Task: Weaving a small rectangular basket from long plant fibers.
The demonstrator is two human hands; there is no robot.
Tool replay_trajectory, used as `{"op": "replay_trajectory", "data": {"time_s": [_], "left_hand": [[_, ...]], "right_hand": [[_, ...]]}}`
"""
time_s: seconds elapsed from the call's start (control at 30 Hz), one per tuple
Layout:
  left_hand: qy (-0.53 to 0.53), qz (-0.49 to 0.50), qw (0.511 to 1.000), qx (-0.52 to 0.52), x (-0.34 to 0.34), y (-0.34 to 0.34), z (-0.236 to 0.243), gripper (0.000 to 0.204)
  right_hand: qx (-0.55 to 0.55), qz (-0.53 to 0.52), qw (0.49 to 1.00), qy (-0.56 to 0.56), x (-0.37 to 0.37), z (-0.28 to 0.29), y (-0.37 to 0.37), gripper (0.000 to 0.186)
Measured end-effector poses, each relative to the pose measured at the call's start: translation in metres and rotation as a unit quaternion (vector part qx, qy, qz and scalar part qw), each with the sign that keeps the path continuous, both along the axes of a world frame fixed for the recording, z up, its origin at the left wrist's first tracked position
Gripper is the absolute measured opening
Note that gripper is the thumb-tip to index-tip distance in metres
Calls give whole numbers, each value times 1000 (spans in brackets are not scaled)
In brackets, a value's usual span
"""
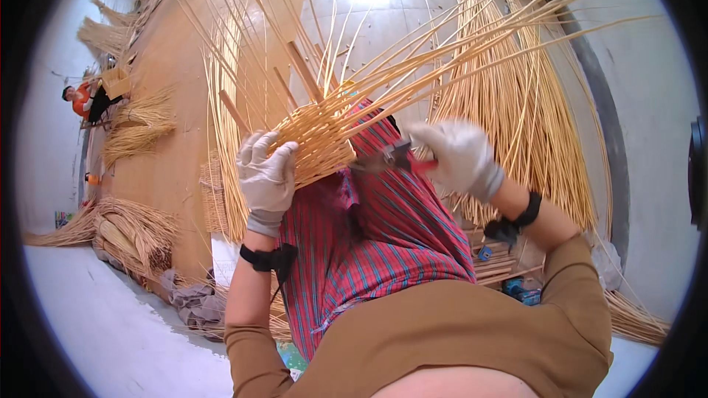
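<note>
A partly woven wicker basket point(318, 138) rests over my lap, with long loose wicker rods fanning up and to the right from it. My gloved left hand point(265, 177) grips its left side, the thumb lying across the near face. Several flat wooden stakes point(304, 70) stick out of the weave on the far side. In my gloved right hand point(459, 156) is a pair of pruning shears point(398, 155) with red on the handle. Motion blurs both hand and tool. The dark blades point left, close to the basket's right edge; whether they touch it I cannot tell.
Bundles of wicker rods point(516, 110) lie on the floor at right, more point(136, 232) at left. A red plaid cloth point(383, 243) covers my lap. A teal power tool point(522, 291) sits by my right elbow. Far left, a person in orange point(81, 99) sits near a box.
</note>
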State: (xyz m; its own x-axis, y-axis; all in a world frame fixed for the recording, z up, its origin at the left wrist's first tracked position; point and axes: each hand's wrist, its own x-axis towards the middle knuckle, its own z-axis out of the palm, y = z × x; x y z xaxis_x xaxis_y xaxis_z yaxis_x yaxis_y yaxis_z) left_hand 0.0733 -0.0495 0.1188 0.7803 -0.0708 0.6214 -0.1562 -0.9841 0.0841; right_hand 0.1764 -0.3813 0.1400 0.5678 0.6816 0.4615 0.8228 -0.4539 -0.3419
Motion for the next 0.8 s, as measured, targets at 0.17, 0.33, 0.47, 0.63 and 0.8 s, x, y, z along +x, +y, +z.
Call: {"op": "replay_trajectory", "data": {"time_s": [0.17,0.33,0.47,0.63,0.8], "left_hand": [[56,-69,994,-60,1,-71,-14,14],[142,-182,967,-111,-4,-95,-32,14],[216,-157,947,-177,-25,-67,-46,15],[272,-82,907,-311,-51,-46,-78,16],[317,-53,879,-354,-53,-54,-96,19]], "right_hand": [[-118,63,910,-392,90,78,74,36],[-236,216,786,-530,114,91,132,38],[-181,243,772,-559,114,91,135,38],[-234,188,812,-500,97,107,116,40],[-222,284,781,-510,102,80,144,33]]}}
